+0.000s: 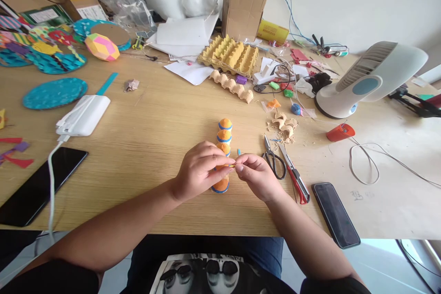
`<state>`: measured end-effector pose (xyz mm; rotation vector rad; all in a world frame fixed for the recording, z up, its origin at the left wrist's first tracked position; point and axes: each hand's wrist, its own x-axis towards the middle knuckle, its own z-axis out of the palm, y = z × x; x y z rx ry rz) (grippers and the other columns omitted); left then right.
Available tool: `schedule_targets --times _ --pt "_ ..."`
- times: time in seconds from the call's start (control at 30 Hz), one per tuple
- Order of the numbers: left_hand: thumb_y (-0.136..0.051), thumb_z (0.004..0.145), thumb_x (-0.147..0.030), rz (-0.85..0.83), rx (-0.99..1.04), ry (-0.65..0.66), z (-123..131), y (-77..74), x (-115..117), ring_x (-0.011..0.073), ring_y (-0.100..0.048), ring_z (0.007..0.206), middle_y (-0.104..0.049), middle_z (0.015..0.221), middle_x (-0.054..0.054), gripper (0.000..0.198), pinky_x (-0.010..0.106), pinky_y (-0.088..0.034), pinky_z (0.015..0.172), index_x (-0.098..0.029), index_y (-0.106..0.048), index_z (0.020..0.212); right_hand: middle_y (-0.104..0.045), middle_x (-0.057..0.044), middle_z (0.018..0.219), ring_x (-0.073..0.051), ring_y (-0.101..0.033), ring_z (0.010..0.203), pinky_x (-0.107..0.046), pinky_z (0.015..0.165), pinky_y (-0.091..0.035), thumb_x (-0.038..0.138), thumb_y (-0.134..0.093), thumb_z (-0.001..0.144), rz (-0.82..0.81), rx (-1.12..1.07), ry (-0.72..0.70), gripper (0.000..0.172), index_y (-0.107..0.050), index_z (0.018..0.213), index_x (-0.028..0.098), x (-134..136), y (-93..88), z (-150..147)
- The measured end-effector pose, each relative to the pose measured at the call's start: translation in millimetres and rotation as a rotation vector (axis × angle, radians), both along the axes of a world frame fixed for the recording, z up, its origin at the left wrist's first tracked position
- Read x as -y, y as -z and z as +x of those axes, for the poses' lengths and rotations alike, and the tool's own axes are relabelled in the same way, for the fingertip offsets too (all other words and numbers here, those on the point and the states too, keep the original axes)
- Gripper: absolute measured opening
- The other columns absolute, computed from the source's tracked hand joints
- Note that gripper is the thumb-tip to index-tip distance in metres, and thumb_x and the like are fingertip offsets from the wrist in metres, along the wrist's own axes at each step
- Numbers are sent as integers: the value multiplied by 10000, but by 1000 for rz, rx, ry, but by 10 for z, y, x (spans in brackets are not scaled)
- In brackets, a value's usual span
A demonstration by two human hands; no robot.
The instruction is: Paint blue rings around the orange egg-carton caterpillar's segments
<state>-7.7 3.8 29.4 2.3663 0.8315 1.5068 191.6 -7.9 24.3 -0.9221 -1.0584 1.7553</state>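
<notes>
A row of orange bumps with blue rims [224, 136] runs away from me down the middle of the table, partly hidden by my hands. Over its nearer half, my left hand [204, 165] pinches a tiny yellow piece [231, 165] between thumb and fingers. My right hand [257, 175] meets it fingertip to fingertip, closed in a pinch at the piece's right end; what it grips there is too small to make out. A small blue strip [239, 152] lies just beyond my right fingers.
Black-handled scissors [274, 158] and a red utility knife [295, 175] lie right of my hands, with a phone [336, 213] farther right. Behind are egg-carton pieces [231, 86], a yellow egg tray [229, 56] and a white fan [365, 83]. A white power bank [84, 115] is left.
</notes>
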Motion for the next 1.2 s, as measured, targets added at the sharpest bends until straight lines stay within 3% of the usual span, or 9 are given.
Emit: schedule_targets --times 0.27,0.5,0.73,1.07,1.2 --pt "-745 912 -168 11 0 4 -10 -10 2 166 -647 787 -763 848 9 80 317 -541 754 -232 -731 958 -537 49 623 -90 -366 577 -256 550 -292 482 -880 739 -54 -18 3 328 -739 819 197 1 29 11" --pt "-732 922 -198 5 5 2 -7 -26 5 165 -640 765 -753 807 4 43 313 -530 740 -227 -716 895 -538 36 610 -104 -402 599 -257 551 -274 493 -875 735 -75 -14 -10 327 -754 783 193 2 -6 0" --pt "-715 924 -172 21 3 -24 -10 8 2 164 -667 782 -769 862 7 72 318 -541 748 -237 -721 955 -516 35 606 -93 -359 573 -261 537 -238 509 -846 765 -75 4 -21 367 -694 706 180 4 -12 -3" --pt "-727 931 -190 13 29 -3 -1 -10 8 158 -661 771 -767 851 2 60 307 -545 737 -240 -724 964 -614 22 696 -113 -469 637 -266 597 -393 433 -911 715 3 -3 -61 291 -739 800 214 -1 24 -20" --pt "-725 934 -192 14 24 0 -3 3 8 161 -670 785 -771 867 6 70 310 -550 743 -240 -730 985 -578 35 651 -109 -453 618 -258 580 -389 433 -909 717 11 1 -53 292 -732 783 211 0 29 -19"
